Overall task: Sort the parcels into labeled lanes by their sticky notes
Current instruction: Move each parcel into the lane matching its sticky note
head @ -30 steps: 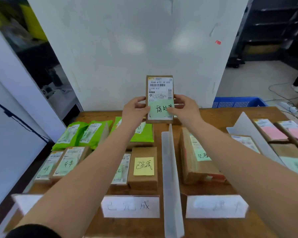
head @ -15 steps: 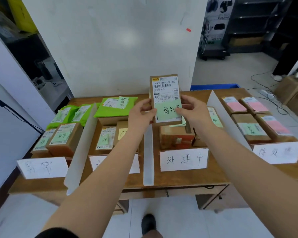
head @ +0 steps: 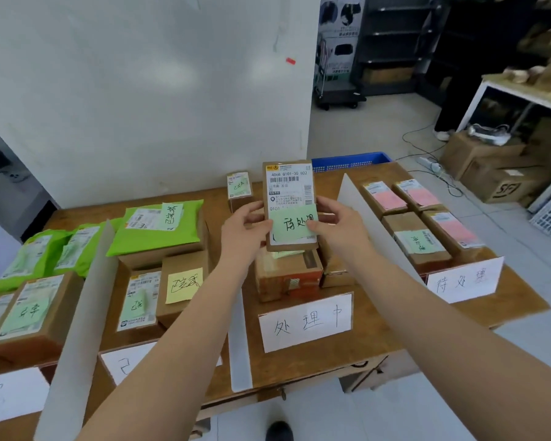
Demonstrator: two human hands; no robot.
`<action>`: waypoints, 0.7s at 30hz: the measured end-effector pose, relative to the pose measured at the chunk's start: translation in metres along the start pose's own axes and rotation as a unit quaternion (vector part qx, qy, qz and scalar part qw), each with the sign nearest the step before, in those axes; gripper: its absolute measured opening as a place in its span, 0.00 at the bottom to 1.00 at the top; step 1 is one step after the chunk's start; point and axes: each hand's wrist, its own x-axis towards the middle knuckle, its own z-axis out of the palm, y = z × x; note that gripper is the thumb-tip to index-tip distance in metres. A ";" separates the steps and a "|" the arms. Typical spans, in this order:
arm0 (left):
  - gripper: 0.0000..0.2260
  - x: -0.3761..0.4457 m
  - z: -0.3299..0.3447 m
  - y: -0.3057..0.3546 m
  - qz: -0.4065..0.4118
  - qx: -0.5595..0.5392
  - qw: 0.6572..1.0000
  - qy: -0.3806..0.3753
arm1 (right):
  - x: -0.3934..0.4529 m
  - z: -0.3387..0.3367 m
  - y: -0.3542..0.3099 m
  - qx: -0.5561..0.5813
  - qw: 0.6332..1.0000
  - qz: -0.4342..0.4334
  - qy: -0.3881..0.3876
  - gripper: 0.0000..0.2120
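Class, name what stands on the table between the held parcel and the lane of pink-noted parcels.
In the head view, a white divider stands between the held parcel and the pink-noted parcels.

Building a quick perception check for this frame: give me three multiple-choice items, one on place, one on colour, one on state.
1. Where is the held parcel?
A. Raised over the middle lane, in front of the white board
B. Flat on the far-right lane
C. On the floor

2. What colour is the sticky note on the held parcel?
A. Pink
B. Yellow
C. Green

3. How is the held parcel gripped?
A. Left hand only
B. Both hands, one on each side edge
C. Lying free, no hand on it

Key: 1 A, it stands upright above the boxes behind the middle lane sign. 2 C, the note under the shipping label is pale green. 3 B, the left hand and the right hand pinch its opposite sides.
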 end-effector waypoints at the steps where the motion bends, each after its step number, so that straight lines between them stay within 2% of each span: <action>1: 0.18 0.006 0.006 0.000 -0.004 -0.004 1.000 -0.012 | 0.005 -0.004 0.002 -0.002 1.000 0.002 0.008 0.26; 7: 0.18 0.031 0.056 -0.006 -0.013 0.013 0.998 -0.066 | 0.023 -0.040 0.019 -0.034 0.997 0.021 0.070 0.25; 13: 0.18 0.029 0.129 -0.001 -0.004 0.021 0.992 -0.121 | 0.028 -0.105 0.037 -0.014 0.992 0.019 0.127 0.23; 17: 0.15 0.020 0.188 0.007 0.008 0.024 0.991 -0.132 | 0.027 -0.161 0.048 -0.019 0.988 0.020 0.149 0.21; 21: 0.15 0.001 0.246 0.013 0.003 0.033 0.993 -0.113 | 0.029 -0.221 0.059 -0.004 0.989 0.029 0.142 0.23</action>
